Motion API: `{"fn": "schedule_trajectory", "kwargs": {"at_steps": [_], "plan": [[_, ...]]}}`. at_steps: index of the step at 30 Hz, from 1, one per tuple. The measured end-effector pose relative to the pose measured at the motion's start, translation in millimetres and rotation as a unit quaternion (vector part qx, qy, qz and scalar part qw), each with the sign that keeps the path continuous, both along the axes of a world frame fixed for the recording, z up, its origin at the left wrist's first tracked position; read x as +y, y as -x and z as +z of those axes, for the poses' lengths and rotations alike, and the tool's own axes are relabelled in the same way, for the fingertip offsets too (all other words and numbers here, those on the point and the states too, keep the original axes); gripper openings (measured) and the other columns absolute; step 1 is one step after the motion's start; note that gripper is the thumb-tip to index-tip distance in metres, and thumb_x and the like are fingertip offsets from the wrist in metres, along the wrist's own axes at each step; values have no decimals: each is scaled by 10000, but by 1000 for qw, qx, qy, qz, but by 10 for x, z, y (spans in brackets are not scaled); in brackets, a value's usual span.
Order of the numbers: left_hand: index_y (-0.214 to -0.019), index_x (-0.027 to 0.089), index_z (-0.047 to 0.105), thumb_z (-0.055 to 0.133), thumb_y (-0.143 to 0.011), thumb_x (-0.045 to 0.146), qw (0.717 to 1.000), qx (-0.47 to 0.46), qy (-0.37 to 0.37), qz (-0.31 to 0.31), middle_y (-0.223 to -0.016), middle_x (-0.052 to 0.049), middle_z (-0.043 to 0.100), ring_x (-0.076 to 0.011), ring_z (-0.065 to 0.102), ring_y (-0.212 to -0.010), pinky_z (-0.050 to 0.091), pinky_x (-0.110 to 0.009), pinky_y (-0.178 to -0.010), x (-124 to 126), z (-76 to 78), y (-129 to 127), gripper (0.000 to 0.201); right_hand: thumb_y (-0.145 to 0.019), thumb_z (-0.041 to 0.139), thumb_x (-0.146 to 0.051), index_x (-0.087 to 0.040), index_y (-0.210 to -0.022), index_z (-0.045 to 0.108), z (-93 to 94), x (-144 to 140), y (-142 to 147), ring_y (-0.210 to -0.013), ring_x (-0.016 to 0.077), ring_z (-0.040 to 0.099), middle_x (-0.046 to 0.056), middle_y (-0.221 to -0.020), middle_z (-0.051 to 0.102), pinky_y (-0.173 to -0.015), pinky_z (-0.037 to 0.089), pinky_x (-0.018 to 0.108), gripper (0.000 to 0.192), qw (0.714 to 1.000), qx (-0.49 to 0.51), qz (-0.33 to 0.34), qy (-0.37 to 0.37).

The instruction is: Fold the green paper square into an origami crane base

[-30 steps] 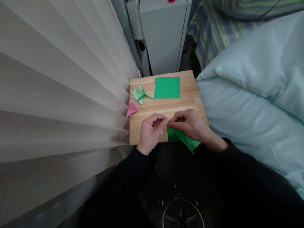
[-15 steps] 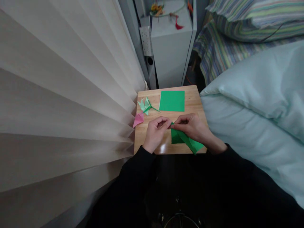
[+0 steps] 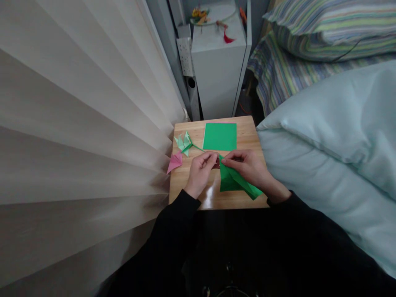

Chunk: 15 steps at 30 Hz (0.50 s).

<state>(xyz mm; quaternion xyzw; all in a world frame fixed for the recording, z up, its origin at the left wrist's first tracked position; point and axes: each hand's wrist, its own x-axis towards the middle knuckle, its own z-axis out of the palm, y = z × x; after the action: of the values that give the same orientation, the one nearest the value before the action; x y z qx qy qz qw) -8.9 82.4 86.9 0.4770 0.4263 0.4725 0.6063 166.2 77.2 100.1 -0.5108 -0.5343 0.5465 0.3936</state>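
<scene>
My left hand (image 3: 200, 172) and my right hand (image 3: 247, 167) meet over a small wooden board (image 3: 213, 198). Both pinch the upper corner of a partly folded green paper (image 3: 234, 183) that lies under my right hand and trails toward the board's near right edge. A flat green paper square (image 3: 220, 136) lies on the board's far side. A pale green folded paper figure (image 3: 184, 143) and a pink folded paper piece (image 3: 174, 161) rest at the board's left edge.
Pleated pale curtain (image 3: 77, 123) fills the left side, touching the board. A grey cabinet (image 3: 218, 62) and a power strip (image 3: 185, 51) stand behind. A light blue pillow (image 3: 334, 136) and striped bedding (image 3: 309, 37) lie to the right.
The view has tilted up, so the board sits lower and the cabinet top shows. My hands stay together at the paper's corner, and more of the folded green paper now lies on the board.
</scene>
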Motion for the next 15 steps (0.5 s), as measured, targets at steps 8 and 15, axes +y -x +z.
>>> {"fn": "schedule_trajectory", "kwargs": {"at_steps": [8, 15], "plan": [[-836, 161, 717, 791, -826, 350, 1000, 2, 12, -9, -772, -5, 675, -110, 634, -680, 570, -255, -692, -64, -3, 55, 203, -858, 760, -412, -203, -808, 778, 0, -72, -29, -696, 154, 626, 24, -757, 733, -614, 460, 284, 216, 1000, 9, 26, -13], [-847, 165, 700, 774, -818, 314, 1000, 17, 10, 3, -752, 5, 676, -106, 640, -640, 567, -253, -657, -98, 29, 66, 169, -868, 750, -360, -199, -776, 775, 16, -117, 4, -675, 143, 607, 16, -738, 722, -618, 447, 285, 188, 999, -19, 30, -31]]}}
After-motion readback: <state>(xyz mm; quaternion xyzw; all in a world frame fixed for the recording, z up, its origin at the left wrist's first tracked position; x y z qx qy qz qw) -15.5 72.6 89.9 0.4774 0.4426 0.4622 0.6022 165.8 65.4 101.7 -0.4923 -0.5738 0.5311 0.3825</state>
